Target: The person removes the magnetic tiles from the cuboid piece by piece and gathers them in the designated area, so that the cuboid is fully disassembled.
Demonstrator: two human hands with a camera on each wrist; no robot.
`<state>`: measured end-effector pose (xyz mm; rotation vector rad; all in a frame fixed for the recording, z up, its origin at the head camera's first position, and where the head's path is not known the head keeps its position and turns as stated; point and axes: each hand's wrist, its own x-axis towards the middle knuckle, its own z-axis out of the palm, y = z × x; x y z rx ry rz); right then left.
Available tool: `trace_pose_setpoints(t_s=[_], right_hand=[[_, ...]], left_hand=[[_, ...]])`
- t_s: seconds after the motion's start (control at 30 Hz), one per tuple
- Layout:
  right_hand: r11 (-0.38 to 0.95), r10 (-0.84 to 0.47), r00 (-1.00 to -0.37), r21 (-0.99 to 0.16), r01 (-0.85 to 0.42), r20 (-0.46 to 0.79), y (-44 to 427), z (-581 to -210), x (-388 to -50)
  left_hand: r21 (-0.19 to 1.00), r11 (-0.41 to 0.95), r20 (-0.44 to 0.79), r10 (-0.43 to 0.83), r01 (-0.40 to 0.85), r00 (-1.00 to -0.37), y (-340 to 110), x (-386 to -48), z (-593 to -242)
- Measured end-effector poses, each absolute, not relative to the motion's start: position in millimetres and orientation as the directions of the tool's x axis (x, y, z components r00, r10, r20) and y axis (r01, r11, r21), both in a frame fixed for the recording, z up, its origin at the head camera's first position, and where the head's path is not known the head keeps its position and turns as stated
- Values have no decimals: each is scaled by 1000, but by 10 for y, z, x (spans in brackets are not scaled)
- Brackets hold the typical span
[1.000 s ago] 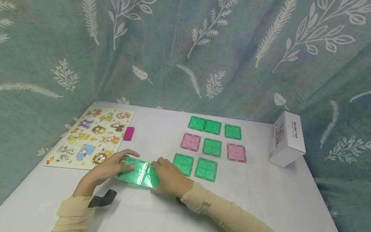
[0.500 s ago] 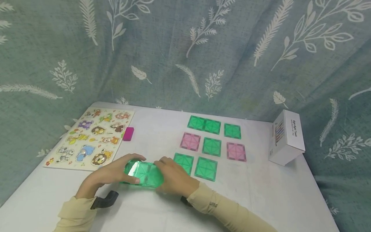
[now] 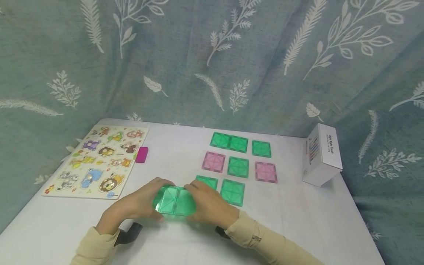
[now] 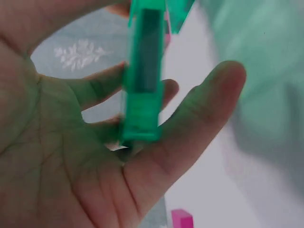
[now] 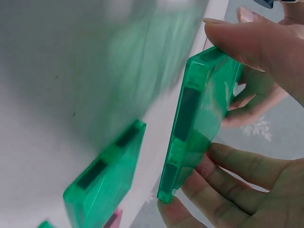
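Note:
Two green magnetic tiles point(image 3: 167, 201) stand edge to edge in front of me, held up over the white table. My left hand point(image 3: 145, 200) grips the left side of the pair between thumb and fingers. On the other side, my right hand point(image 3: 210, 204) holds the right edge the same way. Up close in the left wrist view, one green tile point(image 4: 143, 99) shows edge-on between thumb and fingers. The right wrist view has the tile point(image 5: 202, 114) tilted, with the thumb at one end and fingertips at the other.
Beyond my right hand lie several green tiles point(image 3: 237, 167) and two pink tiles point(image 3: 266, 172) in loose rows. An animal puzzle board point(image 3: 96, 162) is at left, with a magenta block point(image 3: 141, 155) beside it. A white box point(image 3: 322, 154) stands far right.
Both hands have moved a little right with the green tiles and come closer together. The tile pair has changed its tilt. The other tiles lie as before.

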<state>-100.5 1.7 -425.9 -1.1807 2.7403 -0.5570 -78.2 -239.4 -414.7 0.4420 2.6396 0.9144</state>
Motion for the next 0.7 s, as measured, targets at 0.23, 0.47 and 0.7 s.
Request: trace_pose_setpoints(t_s=[0.23,0.47,0.7], right_hand=[[634,-718,-693,-347,-691,68,155,-4237,-991],[636,-709,-701,-361,-682,75,288,-4194,-962],[658,-680,-729,-370,-655,81,474,-4151,-900]], left_hand=[[598,777,-160,357,197,-920,-2236,-770,-4121],[607,754,-81,373,251,-924,-2129,-721,-4085],[596,733,-22,422,327,-906,-1984,-741,-4053]])
